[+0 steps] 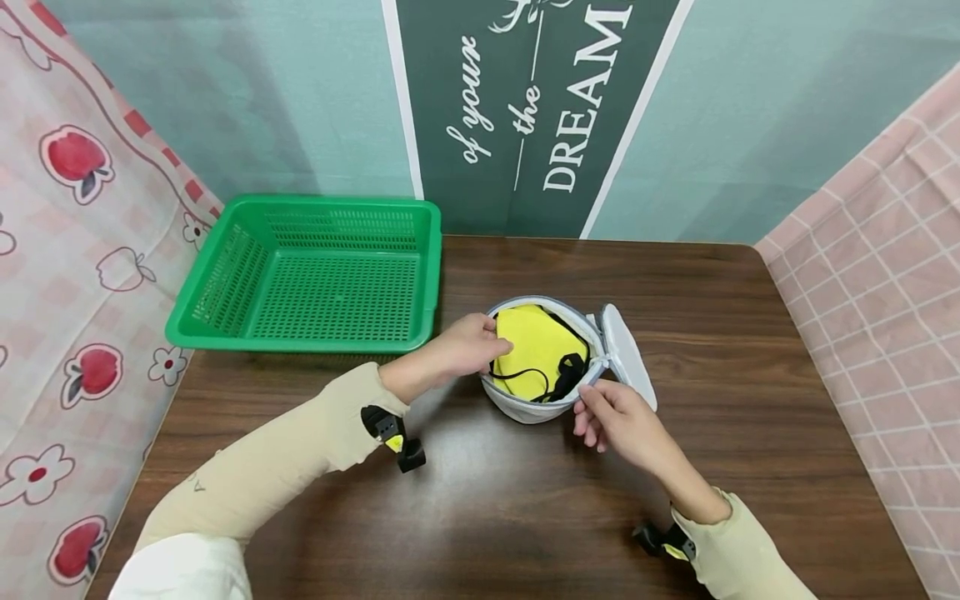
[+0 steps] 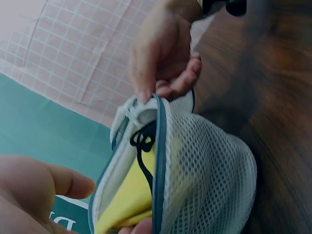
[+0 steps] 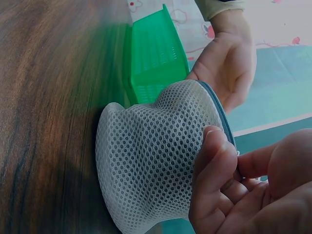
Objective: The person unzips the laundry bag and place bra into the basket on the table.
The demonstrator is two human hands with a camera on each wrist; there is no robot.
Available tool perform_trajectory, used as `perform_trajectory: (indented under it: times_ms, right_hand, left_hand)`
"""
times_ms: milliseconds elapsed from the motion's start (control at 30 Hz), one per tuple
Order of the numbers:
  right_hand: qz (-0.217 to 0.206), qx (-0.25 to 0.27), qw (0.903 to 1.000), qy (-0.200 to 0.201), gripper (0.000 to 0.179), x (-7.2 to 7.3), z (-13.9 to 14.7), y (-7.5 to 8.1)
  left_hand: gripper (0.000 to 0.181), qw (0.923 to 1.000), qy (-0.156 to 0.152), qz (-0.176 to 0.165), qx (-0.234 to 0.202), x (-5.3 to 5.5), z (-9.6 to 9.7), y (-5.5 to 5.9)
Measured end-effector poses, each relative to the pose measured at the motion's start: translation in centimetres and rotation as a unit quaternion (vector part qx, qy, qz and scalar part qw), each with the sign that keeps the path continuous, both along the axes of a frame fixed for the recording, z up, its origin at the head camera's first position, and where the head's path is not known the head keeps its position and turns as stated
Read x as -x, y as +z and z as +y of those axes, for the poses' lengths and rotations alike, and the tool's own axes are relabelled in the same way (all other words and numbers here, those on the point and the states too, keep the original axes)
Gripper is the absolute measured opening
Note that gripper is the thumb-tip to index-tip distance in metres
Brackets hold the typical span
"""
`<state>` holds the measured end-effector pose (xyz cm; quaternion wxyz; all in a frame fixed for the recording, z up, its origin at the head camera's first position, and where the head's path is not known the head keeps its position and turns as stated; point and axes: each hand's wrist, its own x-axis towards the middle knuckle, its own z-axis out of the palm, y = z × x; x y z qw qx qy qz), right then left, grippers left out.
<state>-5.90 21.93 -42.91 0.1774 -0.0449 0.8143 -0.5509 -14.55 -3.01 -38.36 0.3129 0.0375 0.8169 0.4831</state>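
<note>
Yellow cloth [image 1: 528, 333] lies inside the mesh bag [image 3: 151, 151], touching the left hand's [image 1: 474, 343] fingers, whose grip I cannot tell. The right hand's [image 1: 618, 421] fingers pinch the zipped rim [image 2: 160, 161]; should they slip, it could snag the black cord [image 1: 572, 367].

By the left hand [image 1: 468, 343]: yellow cloth [image 1: 531, 337], black cord [image 1: 572, 367], green basket [image 1: 300, 343]. By the right hand [image 1: 622, 423]: white honeycomb-mesh bag [image 3: 146, 151], grey-blue rim [image 2: 160, 161]. Beneath both: brown wood-grained table [image 1: 750, 392].

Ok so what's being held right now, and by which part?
The right hand pinches the mesh bag by its rim, beside the open lid. The left hand touches the yellow cloth inside; whether it grips it can't be told.
</note>
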Motion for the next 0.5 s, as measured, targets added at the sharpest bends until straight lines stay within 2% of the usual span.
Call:
perform_trajectory:
  times_ms: [67, 133, 333, 500]
  right_hand:
    - [0.002, 0.001, 1.0000, 0.001, 0.033, 0.0, 0.0, -0.1]
    - [0.003, 0.000, 1.0000, 0.000, 0.033, 0.0, 0.0, 0.0]
    - [0.004, -0.002, 1.0000, 0.001, 0.032, 0.1, 0.0, -0.1]
    - [0.007, -0.006, 1.0000, 0.000, 0.032, 0.0, 0.0, -0.1]
  left_hand:
    - [0.022, 0.9997, -0.016, 0.013, 0.010, 0.2, 0.1, -0.2]
    - [0.016, 0.9988, -0.030, 0.032, 0.022, 0.4, 0.2, -0.4]
    - [0.021, 0.9921, -0.048, 0.085, 0.079, 0.9, 0.5, -1.0]
    - [0.024, 0.9783, -0.067, 0.146, 0.131, 0.9, 0.9, -1.2]
